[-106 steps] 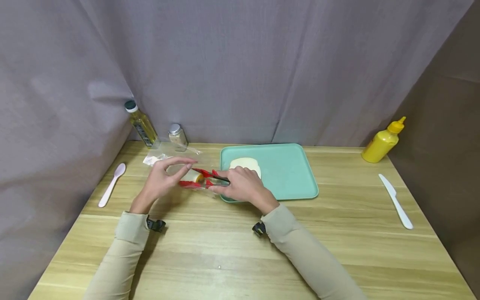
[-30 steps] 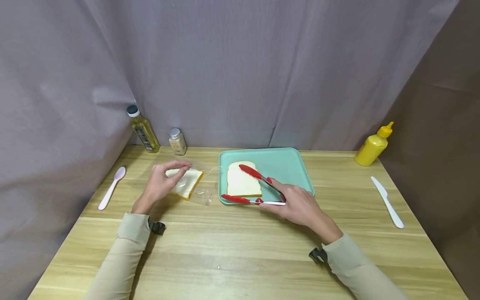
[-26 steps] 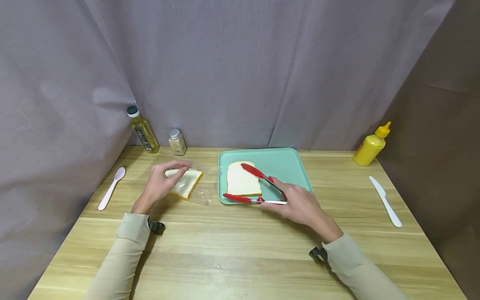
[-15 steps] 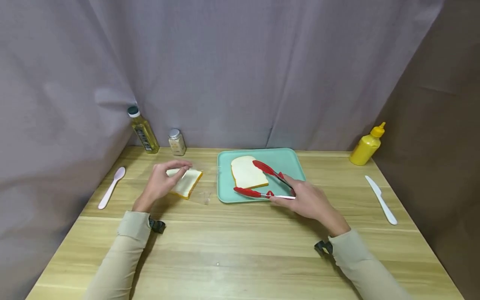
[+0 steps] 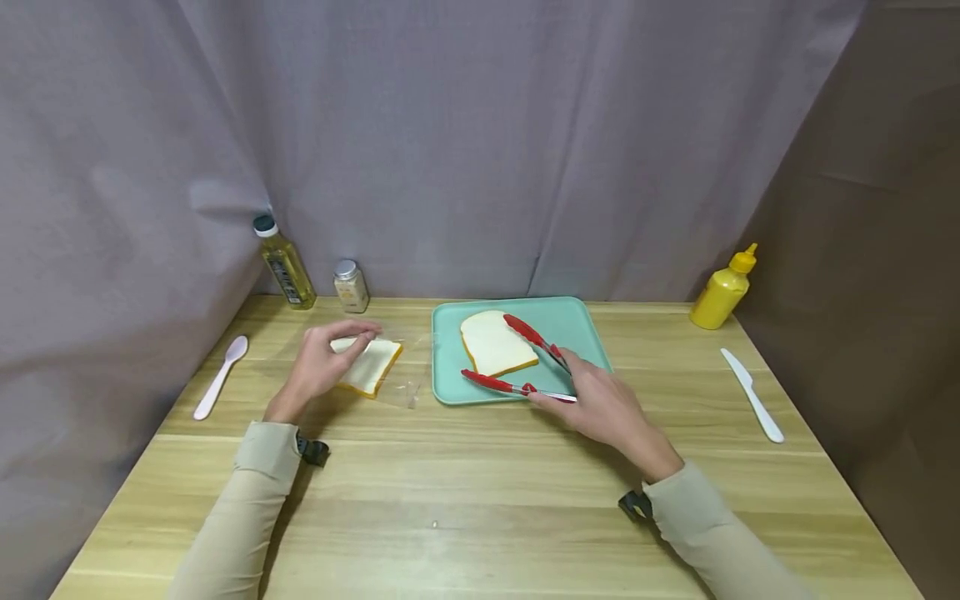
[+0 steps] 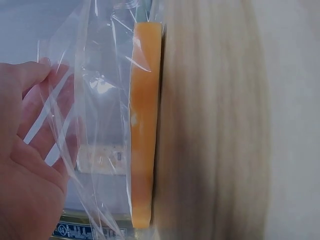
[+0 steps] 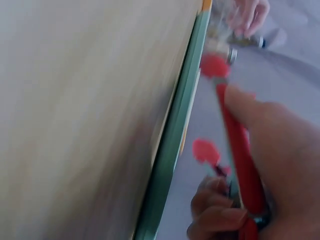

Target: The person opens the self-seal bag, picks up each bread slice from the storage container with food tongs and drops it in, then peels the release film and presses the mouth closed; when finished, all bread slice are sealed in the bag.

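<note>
In my left hand (image 5: 324,365), thumb and fingertips pinch the edge of a clear plastic bag (image 6: 102,85). Inside that bag a bread slice (image 5: 369,367) with an orange crust lies on the table. My right hand (image 5: 603,404) grips a pair of red-tipped tongs (image 7: 237,150), whose two arms are spread apart. Another bread slice (image 5: 497,343) lies flat on the green tray (image 5: 566,321), towards its left side. One red tip overlaps that slice's upper right edge in the head view; the other is just below its lower left corner.
An oil bottle (image 5: 287,267) and a small seasoning jar (image 5: 350,287) stand at the back left. A pale spoon (image 5: 221,377) lies at the left. On the right are a yellow squeeze bottle (image 5: 722,292) and a white knife (image 5: 752,396). A grey curtain (image 5: 450,150) hangs behind.
The right hand has pulled the tongs rightward, away from the bag, to the tray. The slice on the tray has shifted up-right and turned slightly. My left hand has kept its place at the bag.
</note>
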### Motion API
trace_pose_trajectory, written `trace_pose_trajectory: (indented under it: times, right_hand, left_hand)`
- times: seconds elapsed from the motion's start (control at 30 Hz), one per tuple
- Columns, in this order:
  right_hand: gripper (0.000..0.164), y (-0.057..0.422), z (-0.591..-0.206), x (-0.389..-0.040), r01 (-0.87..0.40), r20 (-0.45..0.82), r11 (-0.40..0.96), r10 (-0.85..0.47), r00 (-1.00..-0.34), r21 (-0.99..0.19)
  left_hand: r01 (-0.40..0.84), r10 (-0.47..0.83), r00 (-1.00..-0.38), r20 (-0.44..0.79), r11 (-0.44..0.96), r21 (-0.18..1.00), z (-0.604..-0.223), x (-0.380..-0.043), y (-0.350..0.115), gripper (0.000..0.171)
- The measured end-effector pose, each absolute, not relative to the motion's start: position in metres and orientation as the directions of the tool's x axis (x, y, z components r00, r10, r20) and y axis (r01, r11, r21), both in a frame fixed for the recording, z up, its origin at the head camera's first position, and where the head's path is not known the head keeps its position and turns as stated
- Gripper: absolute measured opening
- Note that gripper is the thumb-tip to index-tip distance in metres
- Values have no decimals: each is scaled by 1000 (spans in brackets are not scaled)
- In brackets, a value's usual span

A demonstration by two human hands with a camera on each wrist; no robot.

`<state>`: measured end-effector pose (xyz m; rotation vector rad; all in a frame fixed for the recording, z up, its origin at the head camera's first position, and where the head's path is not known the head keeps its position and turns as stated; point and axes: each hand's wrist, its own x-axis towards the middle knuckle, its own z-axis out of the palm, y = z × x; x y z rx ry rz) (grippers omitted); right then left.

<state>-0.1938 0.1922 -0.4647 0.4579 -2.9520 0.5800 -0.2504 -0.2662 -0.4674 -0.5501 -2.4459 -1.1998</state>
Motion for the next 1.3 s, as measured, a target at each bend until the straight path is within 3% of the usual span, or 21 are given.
trace_pose_trajectory:
  times: [0.23,0.5,0.83,1.3]
  right_hand:
    - [107,176,-463,-186,-240,155,903,-196,-968,-357]
    - [111,197,-450,-178,-110,57,936,-96,-994,-336]
    - [115,231,-462,-210,-187,-5,900,-206,-979,-394]
    - [103,246,-468,-236,-267,74,906,-257,-964,-327]
  left_hand:
    - [480,179,-866,467,563,673,-467,-251,-266,16]
    - [493,195,-861,470,546,677,-465,-254,-264,16]
    - [492,204,-861,466,561,665,-467,-254,-267,15]
    - [498,183,-858,481,526,690,-469,-254,-267,15]
